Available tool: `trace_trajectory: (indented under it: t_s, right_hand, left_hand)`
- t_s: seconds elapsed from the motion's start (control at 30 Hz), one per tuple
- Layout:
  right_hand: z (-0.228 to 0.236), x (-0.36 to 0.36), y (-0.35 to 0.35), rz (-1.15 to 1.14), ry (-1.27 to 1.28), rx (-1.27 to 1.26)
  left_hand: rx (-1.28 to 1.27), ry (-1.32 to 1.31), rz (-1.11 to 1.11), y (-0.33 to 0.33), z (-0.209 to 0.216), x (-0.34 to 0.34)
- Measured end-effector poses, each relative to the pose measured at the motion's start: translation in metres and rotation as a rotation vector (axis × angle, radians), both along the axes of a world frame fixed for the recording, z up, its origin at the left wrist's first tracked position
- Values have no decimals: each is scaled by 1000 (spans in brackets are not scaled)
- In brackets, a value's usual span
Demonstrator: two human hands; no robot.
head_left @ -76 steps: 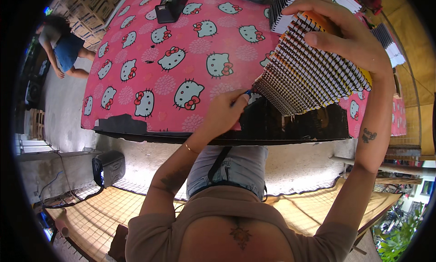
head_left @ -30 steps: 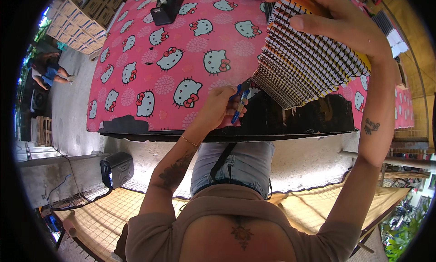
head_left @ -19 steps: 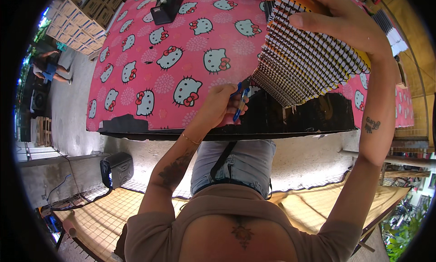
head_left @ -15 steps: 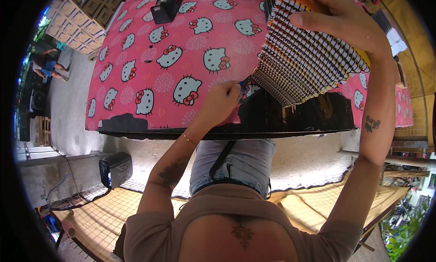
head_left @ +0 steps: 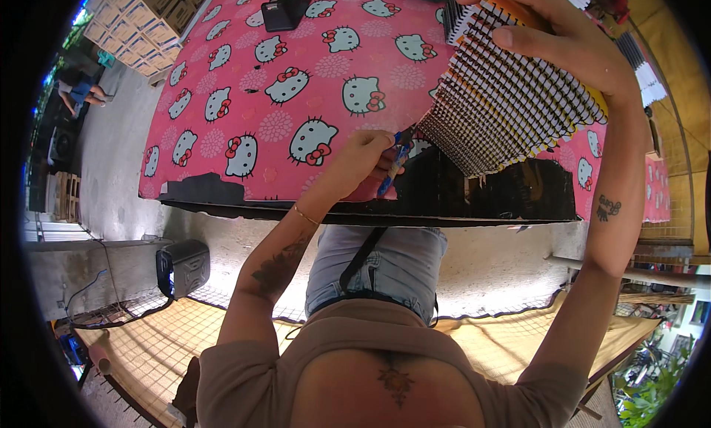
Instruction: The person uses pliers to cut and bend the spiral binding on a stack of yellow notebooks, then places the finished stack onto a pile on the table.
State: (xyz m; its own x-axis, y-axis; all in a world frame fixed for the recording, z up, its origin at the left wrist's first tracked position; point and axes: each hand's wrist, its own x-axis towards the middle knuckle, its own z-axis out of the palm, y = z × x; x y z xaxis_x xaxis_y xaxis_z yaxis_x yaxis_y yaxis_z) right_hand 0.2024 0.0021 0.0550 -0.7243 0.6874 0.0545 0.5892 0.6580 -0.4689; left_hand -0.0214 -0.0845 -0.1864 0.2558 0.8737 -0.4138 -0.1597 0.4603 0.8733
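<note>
Since half a second ago the left hand has loosened, baring the handles of the blue-handled pliers.
Its fingers curl loosely round the pliers — tip at eight o'clock of the slanting stack of coil-bound notebooks, though contact with a wire is hard to make out. The right hand, spread wide, holds the stack at one o'clock — thumb against the coils.

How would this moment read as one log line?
left hand: holds blue-handled pliers at left corner of spiral notebooks | right hand: on notebooks | tape dispenser: on pink table
</note>
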Motion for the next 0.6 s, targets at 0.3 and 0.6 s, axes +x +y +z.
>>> trace_trajectory:
  t_s: [0.3, 0.6]
  right_hand:
    - [10, -16, -28, -78, -27, 45]
    - [-6, 3, 9, 60, 38, 20]
  left_hand:
    - [114, 37, -28, 5, -10, 0]
    - [163, 97, -12, 6, -10, 2]
